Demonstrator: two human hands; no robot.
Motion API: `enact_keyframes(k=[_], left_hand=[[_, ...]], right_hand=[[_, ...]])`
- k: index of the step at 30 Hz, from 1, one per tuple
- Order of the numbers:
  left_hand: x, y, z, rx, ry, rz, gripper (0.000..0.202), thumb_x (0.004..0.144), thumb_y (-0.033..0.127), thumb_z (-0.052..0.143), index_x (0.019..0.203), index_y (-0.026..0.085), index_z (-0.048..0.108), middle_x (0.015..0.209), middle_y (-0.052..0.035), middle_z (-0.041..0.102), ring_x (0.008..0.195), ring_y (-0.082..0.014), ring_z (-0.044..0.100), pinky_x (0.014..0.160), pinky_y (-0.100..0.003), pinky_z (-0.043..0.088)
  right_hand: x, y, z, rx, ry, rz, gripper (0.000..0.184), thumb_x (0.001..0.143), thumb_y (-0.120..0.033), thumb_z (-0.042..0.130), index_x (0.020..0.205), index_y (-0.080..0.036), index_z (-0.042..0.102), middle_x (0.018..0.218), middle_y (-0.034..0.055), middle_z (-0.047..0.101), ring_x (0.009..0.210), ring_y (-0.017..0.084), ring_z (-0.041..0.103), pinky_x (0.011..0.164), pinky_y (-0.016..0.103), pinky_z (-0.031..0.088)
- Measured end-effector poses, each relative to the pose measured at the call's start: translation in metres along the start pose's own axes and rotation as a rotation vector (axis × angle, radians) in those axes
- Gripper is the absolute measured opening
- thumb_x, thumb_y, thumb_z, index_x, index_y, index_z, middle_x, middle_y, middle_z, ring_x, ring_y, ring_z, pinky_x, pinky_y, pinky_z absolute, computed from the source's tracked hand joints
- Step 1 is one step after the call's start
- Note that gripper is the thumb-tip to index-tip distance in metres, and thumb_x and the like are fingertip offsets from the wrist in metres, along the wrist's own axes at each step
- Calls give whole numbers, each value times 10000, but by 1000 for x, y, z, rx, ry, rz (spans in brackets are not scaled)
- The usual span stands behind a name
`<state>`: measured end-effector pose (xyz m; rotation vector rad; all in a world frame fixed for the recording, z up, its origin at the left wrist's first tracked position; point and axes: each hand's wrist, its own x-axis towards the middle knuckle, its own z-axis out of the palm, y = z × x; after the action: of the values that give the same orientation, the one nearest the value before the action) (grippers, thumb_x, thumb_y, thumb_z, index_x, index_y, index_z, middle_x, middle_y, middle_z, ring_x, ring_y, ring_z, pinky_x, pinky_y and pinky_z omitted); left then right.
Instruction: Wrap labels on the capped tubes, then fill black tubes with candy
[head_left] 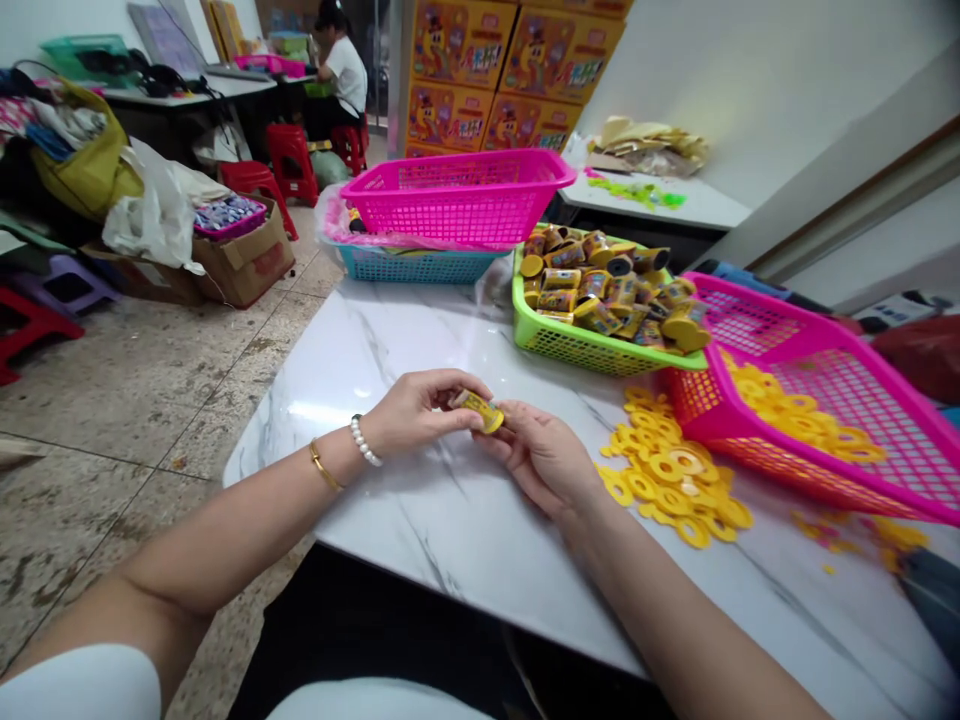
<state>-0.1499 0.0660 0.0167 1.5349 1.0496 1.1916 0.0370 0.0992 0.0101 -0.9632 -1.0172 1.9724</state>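
Observation:
Above the marbled table (360, 350), my left hand (424, 410) grips a small cylinder with a yellow printed label (478, 405) between thumb and fingers. A wider yellow rim shows at the cylinder's right end. My right hand (544, 455) is closed, its thumb and fingertips pinching at that rim; part of the grip is hidden. To the right of my right hand lies a loose pile of flat yellow rings (671, 470). Farther back, a green basket (592, 345) is heaped with similar yellow-labelled cylinders (600, 285).
A pink basket (780, 450) at the right holds more yellow rings. At the back left of the table, another pink basket (457, 195) sits on a blue basket (420, 265). Printed cartons (495, 80) are stacked behind. A person (345, 75) sits at a far table.

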Motion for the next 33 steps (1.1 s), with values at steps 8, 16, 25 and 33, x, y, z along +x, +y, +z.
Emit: enact_keyframes(k=[8, 16, 25, 33], left_hand=[[1, -6, 5, -144, 32, -177, 348, 767, 390, 771, 965, 131, 652, 693, 28, 598, 629, -91, 549, 601, -222, 423], [-1, 5, 0, -180, -103, -308, 395, 759, 463, 783, 874, 119, 628, 625, 18, 602, 537, -89, 560, 508, -207, 418], [-1, 2, -4, -18, -129, -114, 229, 815, 293, 681, 984, 152, 618, 631, 64, 488, 577, -82, 442, 537, -207, 338], [0, -2, -2, 4, -95, -67, 254, 759, 294, 743, 935, 157, 623, 704, 43, 547, 630, -93, 465, 575, -217, 362]], right_hand=[[-1, 4, -6, -265, 3, -147, 384, 713, -410, 861, 963, -160, 713, 840, 64, 788, 715, 179, 761, 709, 298, 647], [-15, 8, -12, -983, 86, -927, 245, 821, -268, 763, 1062, -227, 747, 1029, 76, 789, 818, 205, 767, 811, 359, 660], [-18, 5, -4, -571, 132, -415, 428, 717, -358, 858, 1085, -183, 730, 919, 66, 789, 807, 215, 763, 750, 359, 659], [-13, 1, -2, -420, 46, -177, 419, 653, -368, 892, 995, -172, 750, 892, 69, 794, 765, 201, 750, 767, 356, 634]])
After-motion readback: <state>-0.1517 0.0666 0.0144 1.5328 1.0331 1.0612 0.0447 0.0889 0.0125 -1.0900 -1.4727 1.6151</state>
